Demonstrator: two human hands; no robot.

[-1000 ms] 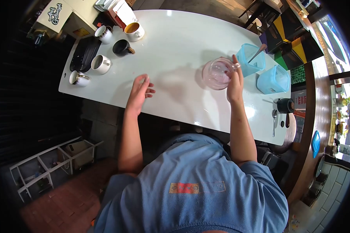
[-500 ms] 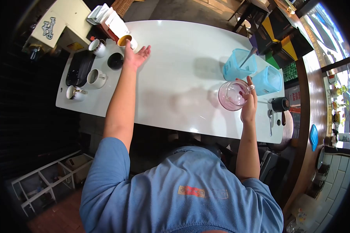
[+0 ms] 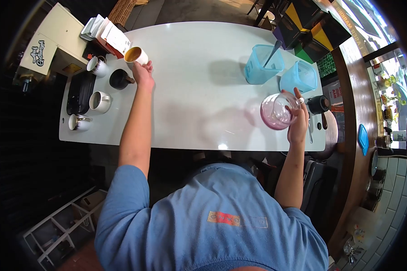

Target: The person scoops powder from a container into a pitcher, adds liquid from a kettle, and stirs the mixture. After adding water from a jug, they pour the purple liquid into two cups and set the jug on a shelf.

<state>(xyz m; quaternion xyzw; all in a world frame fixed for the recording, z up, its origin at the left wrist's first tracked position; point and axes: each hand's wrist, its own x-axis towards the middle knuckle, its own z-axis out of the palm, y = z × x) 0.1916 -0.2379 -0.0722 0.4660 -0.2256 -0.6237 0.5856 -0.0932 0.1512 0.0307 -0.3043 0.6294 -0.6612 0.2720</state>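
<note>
My left hand (image 3: 144,74) is closed around the near side of a white cup (image 3: 136,55) with an orange-brown inside, at the table's back left. Just left of my wrist is a round black item (image 3: 119,79) with a handle. On the right, my right hand (image 3: 298,118) grips the handle of a clear glass jug (image 3: 276,112) with pinkish liquid low in it. The jug is held tilted over the table (image 3: 190,90). Behind it stand two light-blue containers, one (image 3: 260,67) with a spoon handle (image 3: 273,53) sticking out, the other (image 3: 299,77) beside it.
Mugs stand at the left: one (image 3: 97,67) at the back, one (image 3: 100,102) in the middle, one (image 3: 79,122) in front. A black case (image 3: 80,92) lies near them. A dark canister (image 3: 319,104) stands right of the jug; black and yellow boxes (image 3: 325,34) are behind.
My left hand has gone from open beside the cup to closed on it. The jug is tilted differently in my right hand. The camera view has shifted.
</note>
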